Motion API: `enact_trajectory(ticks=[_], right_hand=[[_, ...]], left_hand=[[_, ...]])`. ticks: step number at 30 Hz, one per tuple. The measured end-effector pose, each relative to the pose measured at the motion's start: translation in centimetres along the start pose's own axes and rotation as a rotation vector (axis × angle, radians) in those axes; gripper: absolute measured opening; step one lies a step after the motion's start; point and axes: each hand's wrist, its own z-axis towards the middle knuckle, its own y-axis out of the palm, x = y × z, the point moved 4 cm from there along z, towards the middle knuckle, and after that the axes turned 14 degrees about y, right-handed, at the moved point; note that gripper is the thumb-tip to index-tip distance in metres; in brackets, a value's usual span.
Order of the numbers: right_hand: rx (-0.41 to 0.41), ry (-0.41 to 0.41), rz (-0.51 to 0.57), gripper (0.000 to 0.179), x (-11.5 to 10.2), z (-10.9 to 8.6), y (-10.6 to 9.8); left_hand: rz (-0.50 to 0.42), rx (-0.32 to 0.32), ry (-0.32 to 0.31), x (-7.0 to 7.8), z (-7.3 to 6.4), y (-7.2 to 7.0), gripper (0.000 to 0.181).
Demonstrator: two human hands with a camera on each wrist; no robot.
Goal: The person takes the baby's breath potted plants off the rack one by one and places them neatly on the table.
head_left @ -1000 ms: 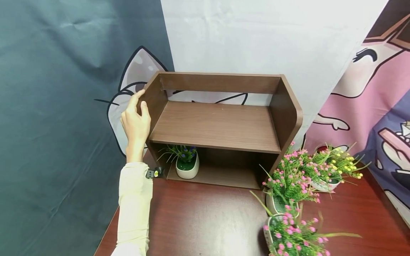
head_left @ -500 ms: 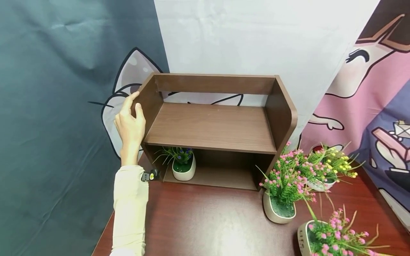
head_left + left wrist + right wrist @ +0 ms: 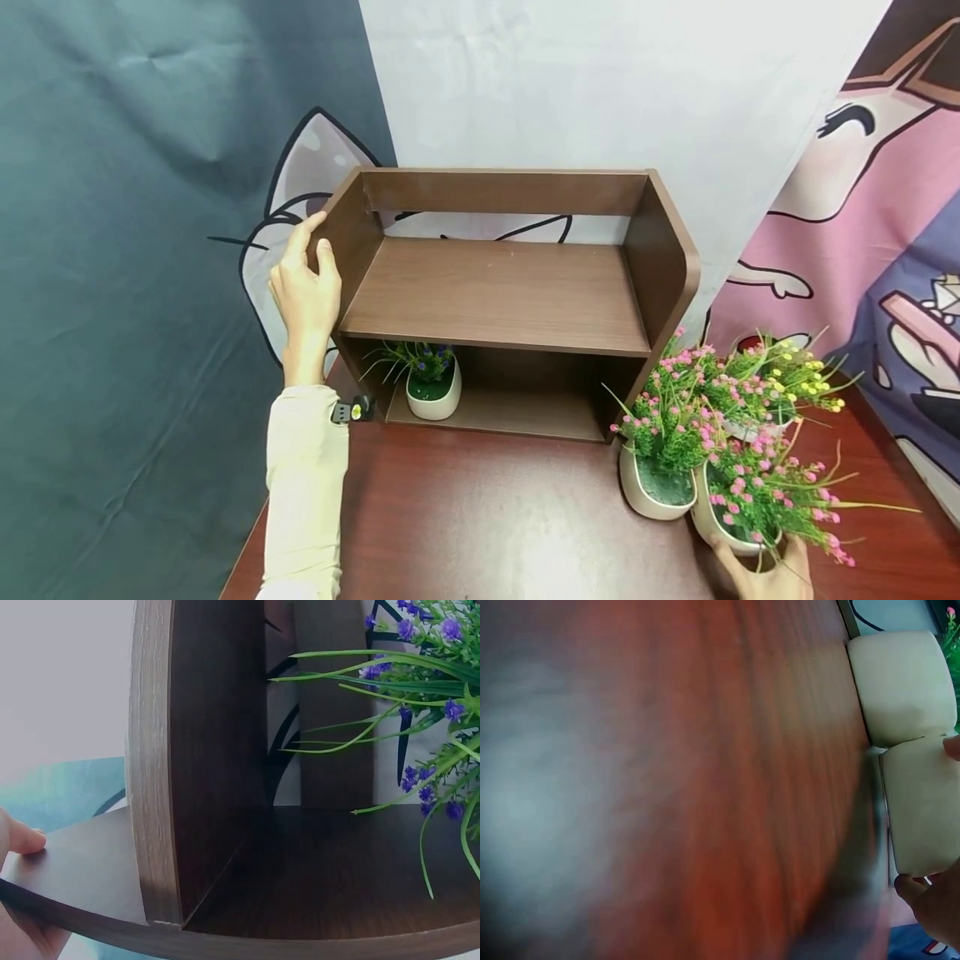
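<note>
My left hand [image 3: 307, 287] grips the left side panel of a brown two-tier wooden shelf [image 3: 495, 292]. In the left wrist view the thumb [image 3: 26, 838] lies on one face of the panel, with fingers at the other. At the lower right of the head view, my right hand [image 3: 772, 575] holds a cream pot of pink flowers [image 3: 742, 546] from the front, thumb and fingers at its sides. That pot touches a second pink-flowered pot [image 3: 656, 500] beside the shelf's right end; the right wrist view shows both pot walls [image 3: 922, 806] touching.
A pot with purple flowers [image 3: 435, 407] stands in the shelf's lower left compartment. Behind the pink pots is one with yellow flowers [image 3: 806, 387]. Everything stands on a reddish-brown table [image 3: 480, 508]. Printed cloth [image 3: 525, 83] hangs behind and at the sides.
The front pink-flowered pot first moved right, then back and slightly left against the second pink pot. My right hand has come into view on it. My left hand stays on the shelf.
</note>
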Motion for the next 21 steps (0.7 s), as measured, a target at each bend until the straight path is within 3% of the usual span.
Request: enact_trajectory(ticks=[4, 11, 14, 16, 19, 21], right_hand=[[0.017, 0.016, -0.116, 0.080, 0.2, 0.4, 0.4], [-0.158, -0.144, -0.195, 0.084, -0.9, 2.0, 1.2], [-0.189, -0.248, -0.234, 0.080, -1.4, 2.3, 1.4], [-0.203, -0.276, -0.242, 0.080, -1.4, 2.3, 1.5], [-0.224, -0.211, -0.180, 0.081, -1.4, 1.9, 1.3], [-0.199, -0.111, -0.153, 0.085, -1.3, 1.0, 0.7]], left_hand=[[0.000, -0.001, -0.002, 0.0, 0.0, 0.0, 0.034], [0.003, 0.001, -0.003, -0.1, 0.1, 0.0, 0.032], [0.003, 0.007, -0.003, -0.2, 0.2, 0.0, 0.032], [0.002, 0.008, 0.000, -0.2, 0.2, 0.1, 0.032], [0.005, 0.006, -0.004, -0.2, 0.2, 0.1, 0.033], [0.002, 0.003, -0.007, -0.2, 0.1, 0.1, 0.033]])
